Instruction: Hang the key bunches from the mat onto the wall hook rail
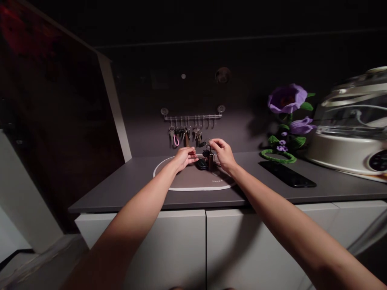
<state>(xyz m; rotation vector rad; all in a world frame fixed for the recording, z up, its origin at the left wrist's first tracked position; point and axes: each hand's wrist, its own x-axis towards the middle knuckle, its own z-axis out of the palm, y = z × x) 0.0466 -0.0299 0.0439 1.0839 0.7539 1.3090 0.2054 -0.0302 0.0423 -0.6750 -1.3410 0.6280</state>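
Two forearms (269, 201) extend from the lower frame, wrists bent inward. At centre, the right hand (223, 154) pinches one key bunch (211, 161); the left hand (182, 158) curls left of it, grip indeterminable. Above, behind: one hook rail (193, 117), two suction cups (221, 108).

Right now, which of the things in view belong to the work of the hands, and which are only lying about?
Probably part of the work:
key bunch, held by the right hand
hook rail with hanging keys, behind the left hand
mat, below

Just standing or lying about:
black phone
purple flowers
pale appliance
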